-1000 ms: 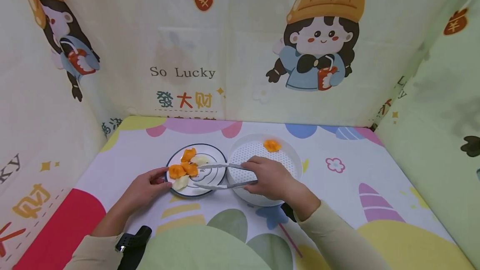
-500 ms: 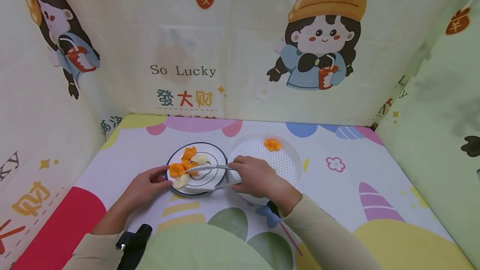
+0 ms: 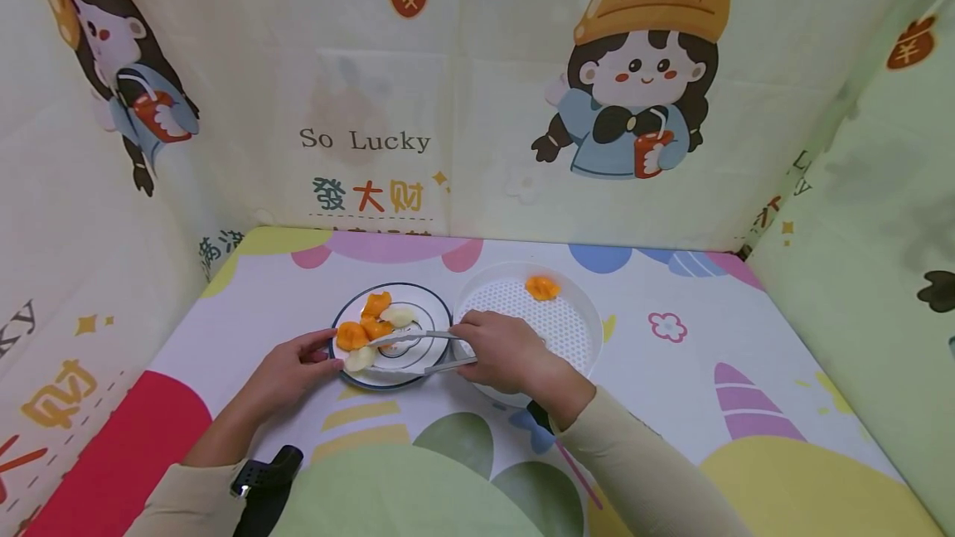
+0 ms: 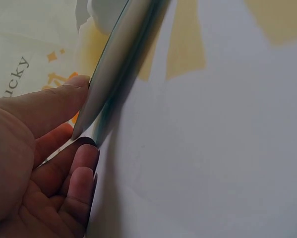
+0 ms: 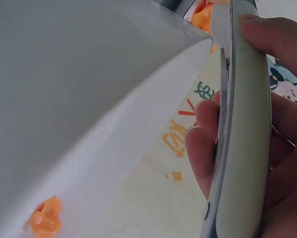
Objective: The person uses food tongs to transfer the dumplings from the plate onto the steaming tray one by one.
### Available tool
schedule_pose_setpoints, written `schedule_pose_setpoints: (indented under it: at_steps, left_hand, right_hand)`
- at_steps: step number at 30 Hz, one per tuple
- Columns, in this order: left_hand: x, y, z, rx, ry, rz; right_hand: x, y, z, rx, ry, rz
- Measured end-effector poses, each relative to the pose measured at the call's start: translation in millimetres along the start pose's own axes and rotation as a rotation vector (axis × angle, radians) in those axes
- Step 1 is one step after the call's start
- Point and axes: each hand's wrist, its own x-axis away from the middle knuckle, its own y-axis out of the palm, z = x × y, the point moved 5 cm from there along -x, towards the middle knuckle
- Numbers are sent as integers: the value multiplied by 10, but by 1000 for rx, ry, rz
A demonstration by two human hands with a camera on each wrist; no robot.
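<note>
My left hand (image 3: 291,375) pinches the near-left rim of a white plate (image 3: 429,315) with dark blue rings; in the left wrist view the thumb (image 4: 71,91) lies on the rim, other fingers underneath. Several soft-looking orange pieces (image 3: 352,336) and pale slices (image 3: 361,359) lie on the plate's left half. My right hand (image 3: 507,355) grips tongs (image 5: 245,139) with pale handles and grey metal arms. The tongs' spread arms reach over the plate, the far tip right by an orange piece, the near one beside the lower pale slice. Nothing shows between them.
A white round basket (image 3: 592,330) with a perforated base stands against the plate's right side, under my right hand. One orange piece (image 3: 542,287) sits at its back. Patterned cloth walls (image 3: 492,106) enclose the table (image 3: 642,404) at the back and both sides.
My right hand and the tongs have moved left, bringing the tips closer to the food on the plate. The left hand keeps its hold on the rim.
</note>
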Motion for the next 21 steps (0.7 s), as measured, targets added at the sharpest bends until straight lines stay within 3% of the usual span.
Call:
schedule_pose_setpoints:
  at_steps: [21]
  left_hand:
    - [-20,8,-19,2,-13,5]
  right_hand:
    - [302,-98,252,-75,34,100]
